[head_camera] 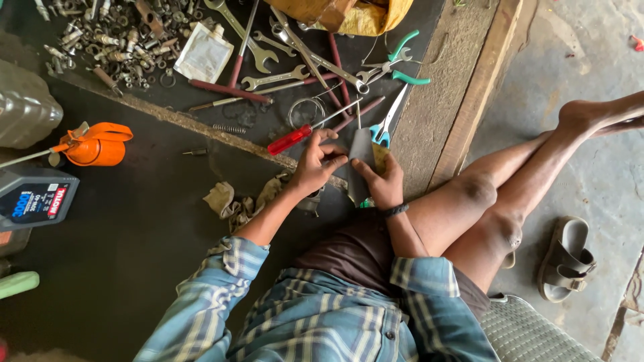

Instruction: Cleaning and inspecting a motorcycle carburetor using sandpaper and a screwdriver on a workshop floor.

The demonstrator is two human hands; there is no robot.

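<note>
- Left hand [315, 164] pinches the upper edge of a grey sheet [361, 167].
- Right hand [382, 182] grips that sheet's side.
- Its long axis runs away from the person, toward the wrenches [295, 60].

Blue plaid shirt [315, 322], black wristband [396, 210]

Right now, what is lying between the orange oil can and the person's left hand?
In the head view, a crumpled beige rag lies on the dark mat between the orange plastic oil can and the left hand; the remaining stretch shows only mat.
</note>
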